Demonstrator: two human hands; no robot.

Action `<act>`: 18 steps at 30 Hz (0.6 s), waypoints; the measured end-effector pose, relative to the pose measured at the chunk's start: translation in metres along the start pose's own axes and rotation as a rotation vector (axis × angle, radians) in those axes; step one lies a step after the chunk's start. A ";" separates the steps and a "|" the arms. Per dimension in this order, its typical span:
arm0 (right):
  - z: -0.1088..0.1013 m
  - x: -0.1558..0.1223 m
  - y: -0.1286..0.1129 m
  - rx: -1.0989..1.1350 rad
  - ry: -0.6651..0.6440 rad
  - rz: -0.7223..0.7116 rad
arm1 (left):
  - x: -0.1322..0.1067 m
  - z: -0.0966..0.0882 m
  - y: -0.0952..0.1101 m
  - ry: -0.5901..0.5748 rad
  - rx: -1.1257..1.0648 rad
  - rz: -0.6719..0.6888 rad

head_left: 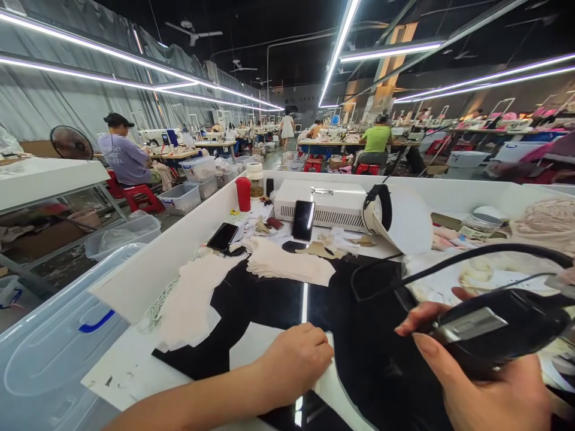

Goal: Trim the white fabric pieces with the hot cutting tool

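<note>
Low in the middle, my left hand [299, 359] is closed, its curled fingers at the edge of a white flat piece [251, 347] lying on the black work surface [278, 305]. Whatever those fingers may pinch is hidden. My right hand [489, 383] is wrapped round a black corded hand tool [498, 329] with a silver panel, raised over the right side. Its exact kind does not show. Beyond my left hand lie a stack of pale pink fabric pieces [287, 261] and another pale pink fabric pile [191, 299].
A white vented box [321, 200] stands at the back, with a phone [303, 219] leaning on it. Near it are another phone [223, 236] and a red cup [243, 194]. The tool's thick cord [485, 248] arches across the right. A low white wall [166, 257] edges the table.
</note>
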State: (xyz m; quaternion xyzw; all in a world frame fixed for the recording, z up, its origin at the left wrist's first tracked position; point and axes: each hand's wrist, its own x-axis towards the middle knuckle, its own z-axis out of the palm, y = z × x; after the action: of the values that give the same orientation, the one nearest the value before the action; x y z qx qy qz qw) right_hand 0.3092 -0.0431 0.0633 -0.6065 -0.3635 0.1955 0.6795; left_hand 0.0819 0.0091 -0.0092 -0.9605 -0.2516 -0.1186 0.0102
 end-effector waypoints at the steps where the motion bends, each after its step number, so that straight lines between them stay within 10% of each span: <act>1: 0.005 -0.001 -0.002 0.024 -0.010 -0.021 | 0.004 0.003 -0.001 -0.002 0.029 -0.007; 11: 0.051 0.020 0.008 0.289 -0.152 -0.215 | 0.003 0.014 0.010 -0.019 0.078 0.047; 18: 0.071 0.031 0.017 0.419 -0.234 -0.225 | -0.004 0.024 0.024 0.248 0.152 0.052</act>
State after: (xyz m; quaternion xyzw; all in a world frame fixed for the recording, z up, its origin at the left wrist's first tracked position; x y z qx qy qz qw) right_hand 0.2802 0.0304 0.0547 -0.3817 -0.4562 0.2588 0.7611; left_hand 0.0957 -0.0116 -0.0329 -0.9411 -0.2317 -0.2167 0.1169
